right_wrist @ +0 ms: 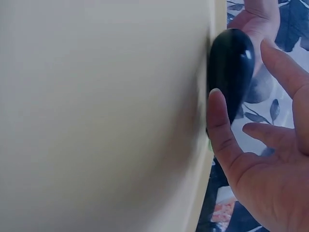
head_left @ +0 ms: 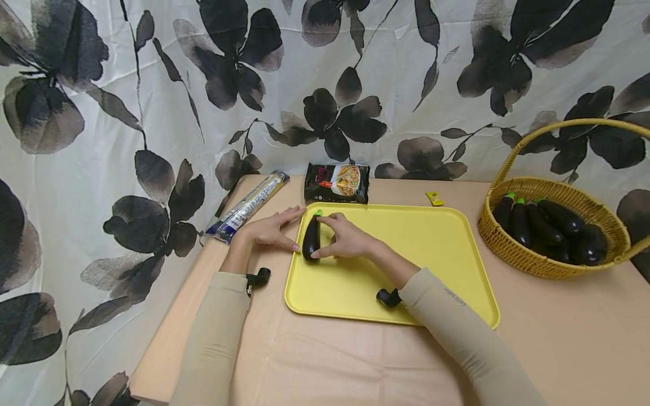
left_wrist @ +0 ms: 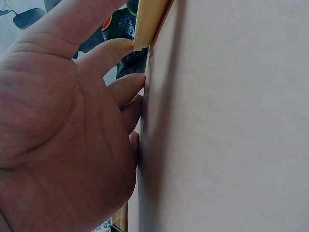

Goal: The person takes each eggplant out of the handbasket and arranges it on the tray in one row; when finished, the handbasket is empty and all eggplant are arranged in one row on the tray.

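Black eggplant [head_left: 310,239], long axis along the left rim of the yellow tray [head_left: 431,254], I log between my nearer right hand [head_left: 350,238], thumb and fingers apart, and left hand [head_left: 268,230], fingers spread.

Can't read any words or numbers. Can see tiny marks on the far black pack [head_left: 337,183], the long pack [head_left: 249,207] to its left, the small yellow packet [head_left: 434,198] and the right sleeve [head_left: 459,324].
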Available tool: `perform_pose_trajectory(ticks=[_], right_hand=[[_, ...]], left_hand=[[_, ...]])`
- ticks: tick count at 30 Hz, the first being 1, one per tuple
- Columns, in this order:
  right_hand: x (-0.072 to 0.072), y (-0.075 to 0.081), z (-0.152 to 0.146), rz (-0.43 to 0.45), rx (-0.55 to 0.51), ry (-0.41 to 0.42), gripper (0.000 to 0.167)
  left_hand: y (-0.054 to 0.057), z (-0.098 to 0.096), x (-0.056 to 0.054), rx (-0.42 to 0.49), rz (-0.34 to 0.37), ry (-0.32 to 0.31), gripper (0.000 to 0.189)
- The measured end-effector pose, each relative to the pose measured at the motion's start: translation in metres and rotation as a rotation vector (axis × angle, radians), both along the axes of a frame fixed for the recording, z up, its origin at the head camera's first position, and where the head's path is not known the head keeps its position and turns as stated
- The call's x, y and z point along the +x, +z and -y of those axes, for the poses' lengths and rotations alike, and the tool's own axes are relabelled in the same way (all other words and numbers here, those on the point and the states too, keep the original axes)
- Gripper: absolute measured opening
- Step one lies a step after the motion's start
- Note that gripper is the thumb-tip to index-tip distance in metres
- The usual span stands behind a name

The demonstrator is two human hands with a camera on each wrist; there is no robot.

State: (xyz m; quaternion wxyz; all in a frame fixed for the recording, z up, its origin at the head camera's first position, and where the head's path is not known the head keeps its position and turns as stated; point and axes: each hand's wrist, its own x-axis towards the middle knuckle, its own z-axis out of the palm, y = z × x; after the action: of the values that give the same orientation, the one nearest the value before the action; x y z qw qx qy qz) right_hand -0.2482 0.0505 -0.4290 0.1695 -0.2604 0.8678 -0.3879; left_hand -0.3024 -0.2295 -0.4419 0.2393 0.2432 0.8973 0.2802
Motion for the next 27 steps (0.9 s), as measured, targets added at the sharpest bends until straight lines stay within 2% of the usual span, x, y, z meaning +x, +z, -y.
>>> perform_pose_trajectory(ticks=[5,12,16,20,27], right_hand=[[0.006,0.016,-0.011,-0.026,-0.042,0.002,0.093],[0.021,0.044,-0.035,-0.150,-0.131,0.015,0.079],[0.030,0.058,-0.053,-0.188,-0.179,0.002,0.076],[0.038,0.066,-0.076,-0.230,-0.237,-0.015,0.072],[0.045,0.067,-0.118,-0.319,-0.322,-0.101,0.069]], left_hand=[[0.000,-0.001,0.000,0.003,0.005,0.004,0.120],[0.001,0.001,0.001,-0.011,0.001,0.013,0.121],[0.002,0.002,0.001,-0.005,-0.001,0.013,0.121],[0.001,0.002,0.000,0.009,-0.002,-0.002,0.121],[-0.004,0.002,-0.004,0.015,-0.009,-0.016,0.122]])
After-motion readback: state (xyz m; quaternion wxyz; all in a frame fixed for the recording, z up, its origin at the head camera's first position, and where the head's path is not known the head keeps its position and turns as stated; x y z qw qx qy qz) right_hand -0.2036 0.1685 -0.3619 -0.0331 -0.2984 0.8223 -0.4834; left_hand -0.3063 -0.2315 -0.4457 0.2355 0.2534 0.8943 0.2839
